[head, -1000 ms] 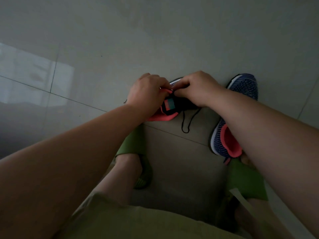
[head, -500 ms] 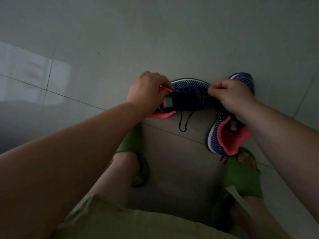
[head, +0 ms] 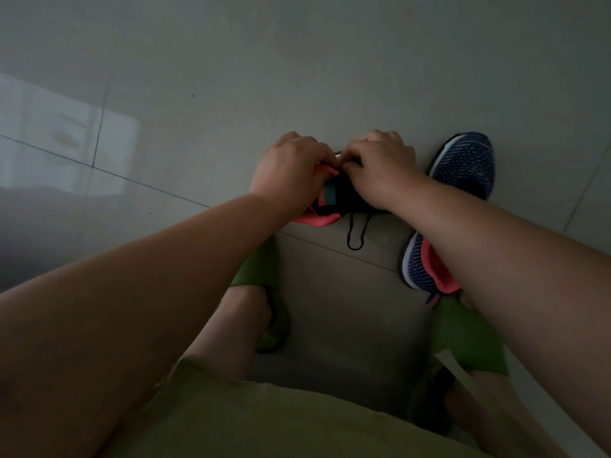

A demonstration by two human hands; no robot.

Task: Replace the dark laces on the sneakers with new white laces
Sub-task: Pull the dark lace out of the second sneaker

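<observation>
The floor (head: pixel 297 61) is smooth, glossy tile (it mirrors light at left); the sneaker (head: pixel 466 166) is knitted mesh cloth, matt, with a thin dark cord lace (head: pixel 355 238).

We see a dim, underexposed scene with muted colours. A pale window reflection glares softly on the glossy grey tiled floor (head: pixel 82 140) at left, suggesting daylight from that side. Dark shadow pools below it. The wide lens bends tile seams and stretches the bare forearms near the edges; detail is soft and slightly noisy.

Likely a home: glossy tiled floor (head: pixel 198 77), green slippers (head: pixel 469 338).
</observation>
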